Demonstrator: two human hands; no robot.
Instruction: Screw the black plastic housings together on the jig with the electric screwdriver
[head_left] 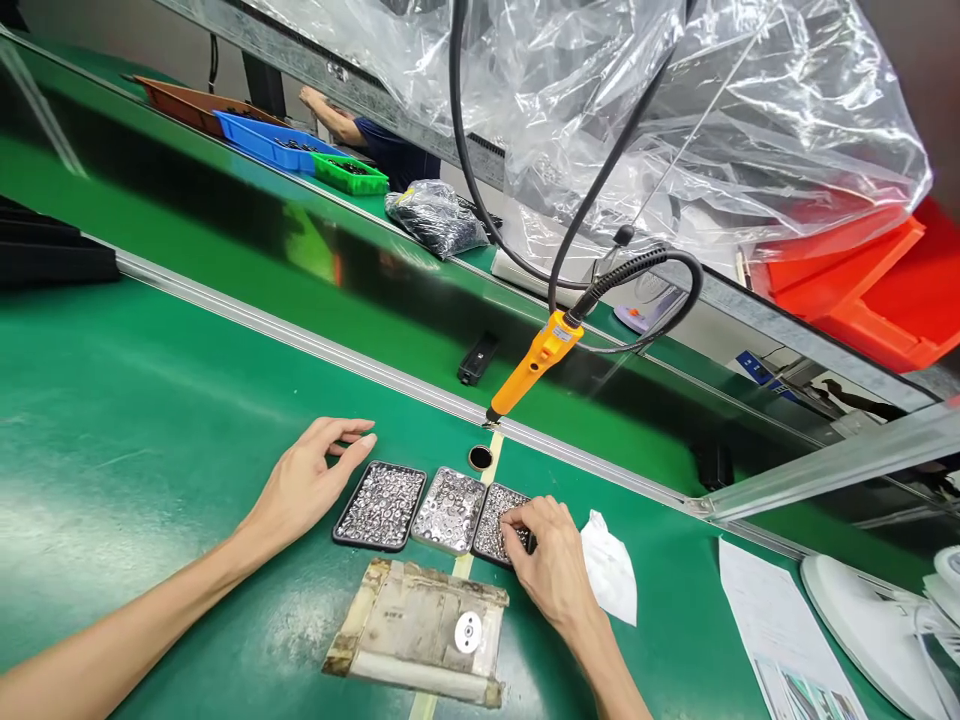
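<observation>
My right hand (551,560) dips its thumb and fingertips together into the right tray (491,535), which is full of tiny metal parts; whatever is pinched there is too small to make out. My left hand (319,475) rests by the left tray (375,505) of small metal pieces, thumb and fingers apart and nothing between them. Between these two sits a middle tray (448,508) of shiny washer-like parts. In front lies a worn, taped board (412,625), with a white disc (469,632) with small holes on its right part.
An orange electric screwdriver (531,368) hangs on a cable above a small round dark-centred piece (480,458). White tissue (609,570) and printed paper (780,630) lie right. Beyond the rail are coloured bins (349,175) and a co-worker's arm (334,118). Plastic sheeting (675,120) drapes overhead.
</observation>
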